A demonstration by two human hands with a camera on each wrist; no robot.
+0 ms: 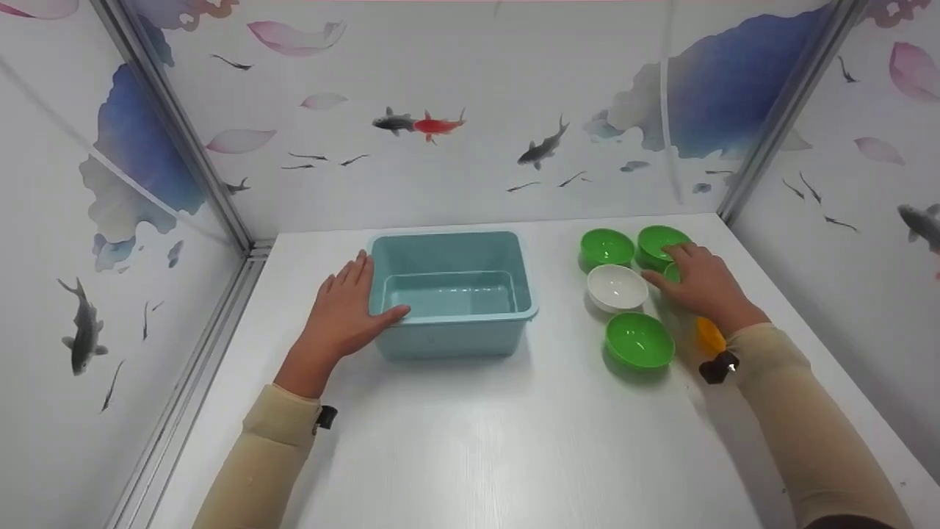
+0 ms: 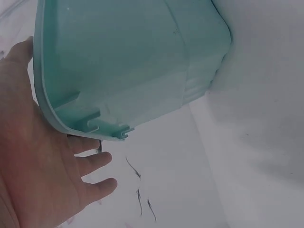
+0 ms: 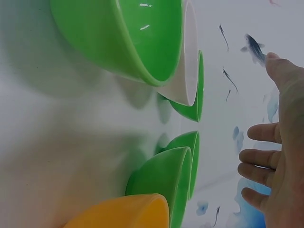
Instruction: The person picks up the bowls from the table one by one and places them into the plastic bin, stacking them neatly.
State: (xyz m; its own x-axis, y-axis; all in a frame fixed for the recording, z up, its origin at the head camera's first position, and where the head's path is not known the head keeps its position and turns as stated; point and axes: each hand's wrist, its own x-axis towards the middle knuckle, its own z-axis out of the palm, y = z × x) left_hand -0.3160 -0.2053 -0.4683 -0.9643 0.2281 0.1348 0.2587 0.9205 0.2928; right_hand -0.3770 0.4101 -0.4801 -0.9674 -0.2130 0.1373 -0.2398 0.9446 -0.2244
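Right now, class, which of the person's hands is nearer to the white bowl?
Right. The right hand is just to the right of the white bowl; the left hand is farther off, at the left side of the blue bin.

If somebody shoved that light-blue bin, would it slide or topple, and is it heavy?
The light-blue bin would probably slide rather than topple, since it sits on a broad base. Its walls look thin at the rim, so it's likely light for its size. Its straight sides suggest fairly stiff plastic, perhaps flexing slightly.
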